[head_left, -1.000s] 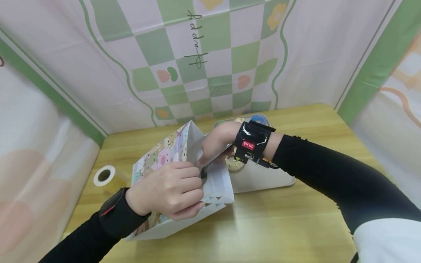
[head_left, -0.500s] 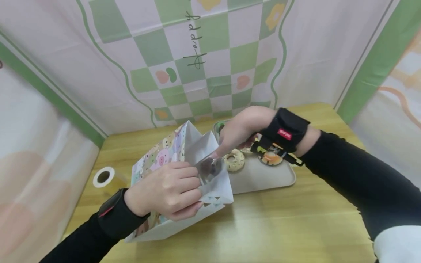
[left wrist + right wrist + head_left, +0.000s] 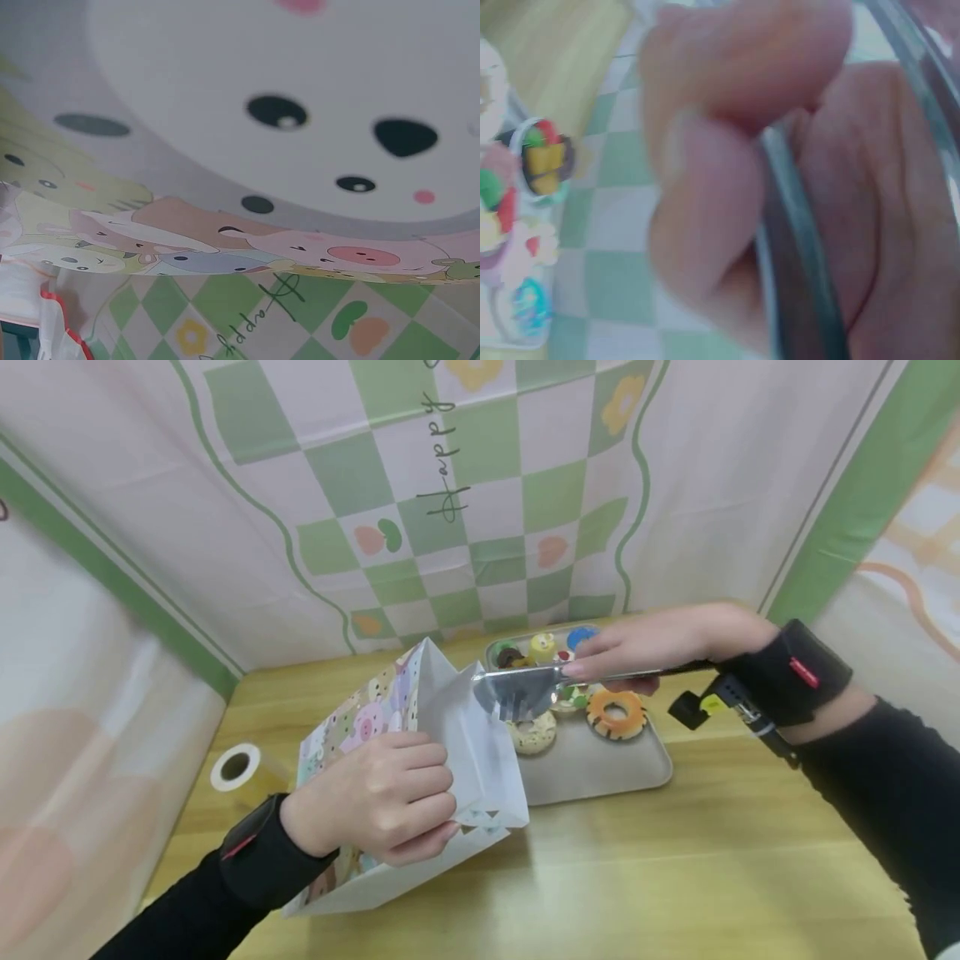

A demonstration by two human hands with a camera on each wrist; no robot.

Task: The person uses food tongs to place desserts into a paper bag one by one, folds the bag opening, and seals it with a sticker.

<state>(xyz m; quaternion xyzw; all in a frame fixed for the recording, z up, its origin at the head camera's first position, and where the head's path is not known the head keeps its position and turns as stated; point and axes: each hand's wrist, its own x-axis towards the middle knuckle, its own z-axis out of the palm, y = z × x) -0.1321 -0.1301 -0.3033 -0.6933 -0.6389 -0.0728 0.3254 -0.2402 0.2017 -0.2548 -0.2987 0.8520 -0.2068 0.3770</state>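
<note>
Green-and-white checked cloth (image 3: 487,460) hangs beyond a pale wooden table (image 3: 600,868). At left, the left hand (image 3: 382,797) curls over and grips the mouth of a white paper bag printed with animals (image 3: 367,720). Further right, the right hand (image 3: 645,643) pinches shiny metal tongs (image 3: 517,687), their head by the bag's right rim, near a beige rectangular tray (image 3: 600,770) bearing a cream speckled ring doughnut (image 3: 536,742). Good handling probably means keeping the mouth wide, squeezing lightly, and carrying the tongs clear of rim and doughnut.
</note>
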